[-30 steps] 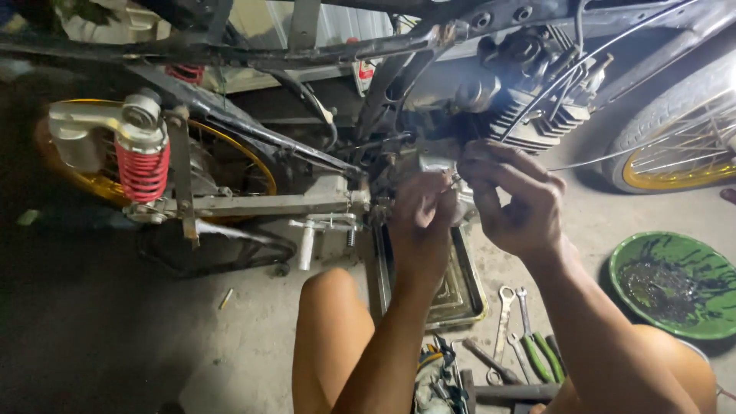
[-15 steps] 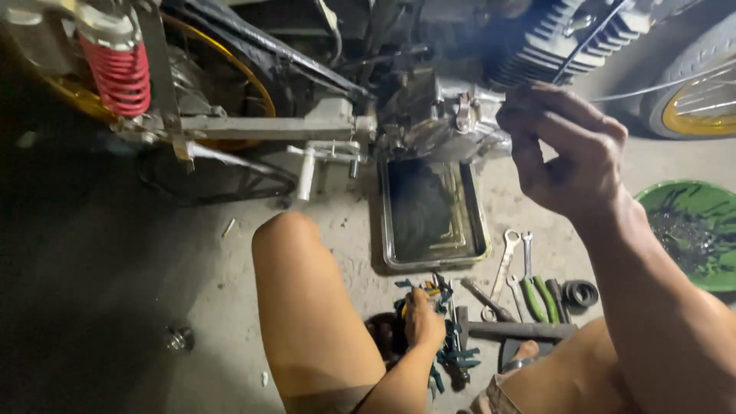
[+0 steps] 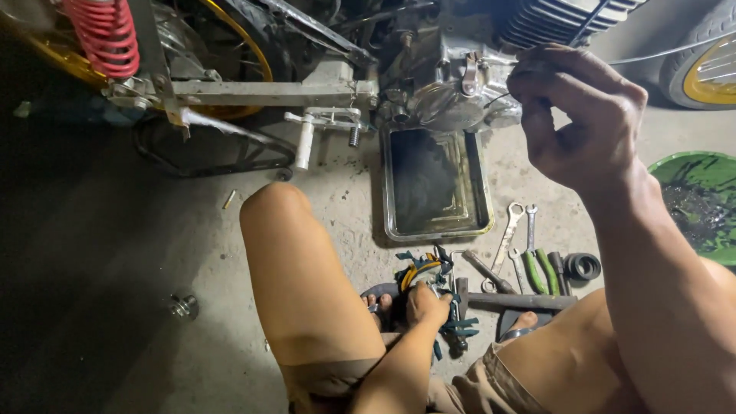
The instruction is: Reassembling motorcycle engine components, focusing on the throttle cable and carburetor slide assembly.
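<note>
Scanning from the left, you find the red coil shock spring (image 3: 103, 34) and the gold-rimmed rear wheel (image 3: 230, 46) at the frame edge, then the silver swingarm bar (image 3: 268, 93) running toward the engine. Below it, the footpeg bracket (image 3: 322, 126) projects down and outward; treat it as a snag point for any forearm crossing low. A small metal fitting (image 3: 184, 307) lies alone on the dark concrete floor (image 3: 92, 230), well apart from the rest, and is easy to kick away.

Your bent left knee (image 3: 280, 222) stands between that open floor and the oil drain tray (image 3: 437, 184). The tray sits directly under the engine case (image 3: 452, 100), just beside the knee. A knee shift to the right risks tipping the tray and spilling its dark contents.

Your left hand (image 3: 425, 307) rests low on the tool pile (image 3: 437, 287), fingers curled down onto the pliers with teal and yellow grips; whether they are actually gripped you cannot tell. The pile is tangled, so lifting one tool may drag others.

Two open-end wrenches (image 3: 514, 234), green-handled pliers (image 3: 540, 268) and a black rubber ring (image 3: 583, 266) lie to the right of the tray, close together.

Your right hand (image 3: 579, 115) is raised beside the engine case, thumb and forefinger pinching the thin cable (image 3: 659, 52), remaining fingers curled. A sharp pull may kink the cable or slip it free. The green basin (image 3: 701, 203) sits under that forearm; clearance is limited there. Open room lies mainly at the left floor.
</note>
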